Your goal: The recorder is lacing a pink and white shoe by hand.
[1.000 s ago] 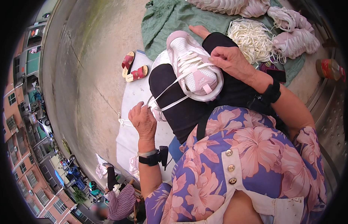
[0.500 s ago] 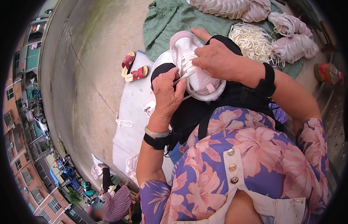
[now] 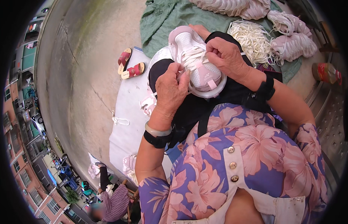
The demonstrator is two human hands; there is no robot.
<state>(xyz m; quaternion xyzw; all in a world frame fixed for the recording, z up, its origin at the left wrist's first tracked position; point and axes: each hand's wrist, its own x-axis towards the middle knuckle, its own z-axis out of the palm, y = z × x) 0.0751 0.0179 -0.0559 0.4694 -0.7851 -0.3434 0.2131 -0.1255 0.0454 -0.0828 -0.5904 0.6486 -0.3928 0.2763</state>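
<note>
A pink and white sneaker (image 3: 209, 75) rests on my lap, its toe toward me. White shoelace (image 3: 193, 56) crosses its tongue in several rows. At the sneaker's left side my left hand (image 3: 172, 83) is closed, thumb and fingers pinching a lace end. My right hand (image 3: 227, 59) is closed at the other side, its fingertips pinched on the lace near the eyelets. Part of the lace is hidden behind the fingers of both hands.
A heap of loose white laces (image 3: 249, 40) lies on a green cloth (image 3: 159, 26), beside bundled pink shoe parts (image 3: 293, 46). Red slippers (image 3: 134, 71) stand to the left. A bottle (image 3: 325, 72) is at the right. Another person (image 3: 116, 203) sits at lower left.
My right hand has drawn a little to the right, away from the middle of the laces. My left hand has shifted slightly down and right, closer to the sneaker's side.
</note>
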